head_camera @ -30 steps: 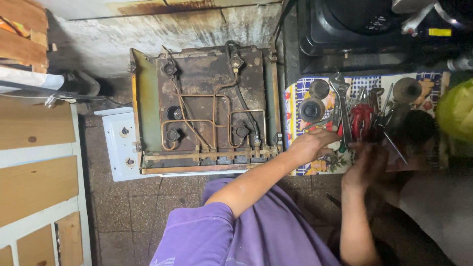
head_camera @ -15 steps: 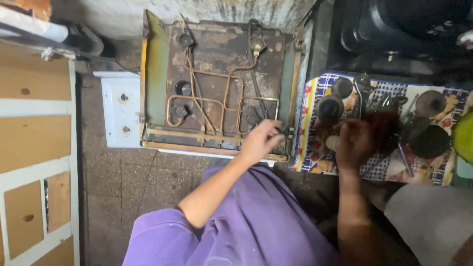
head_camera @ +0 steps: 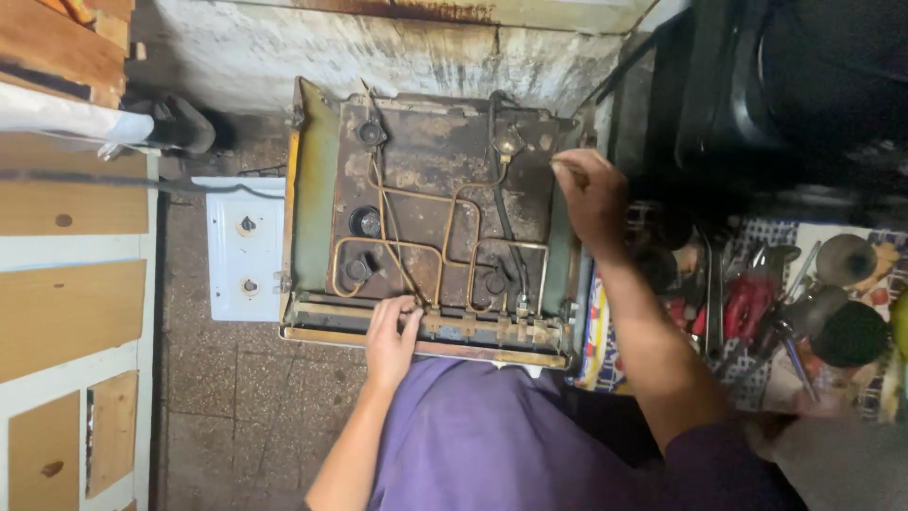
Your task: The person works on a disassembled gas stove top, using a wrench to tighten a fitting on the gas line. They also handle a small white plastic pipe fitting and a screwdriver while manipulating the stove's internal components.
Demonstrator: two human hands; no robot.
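Evidently, in the head view, the work is a stripped gas stove body (head_camera: 435, 218) lying on the tiled floor (head_camera: 236, 397), and the step in hand looks like steadying it: the left hand (head_camera: 392, 336) closes its fingers on the manifold rail (head_camera: 473, 326) at the stove's near edge, while the right hand (head_camera: 591, 199) curls over its far right corner. One stove, four burner seats, several copper tubes. Right of the stove lie red-handled pliers (head_camera: 747, 308) among tools.
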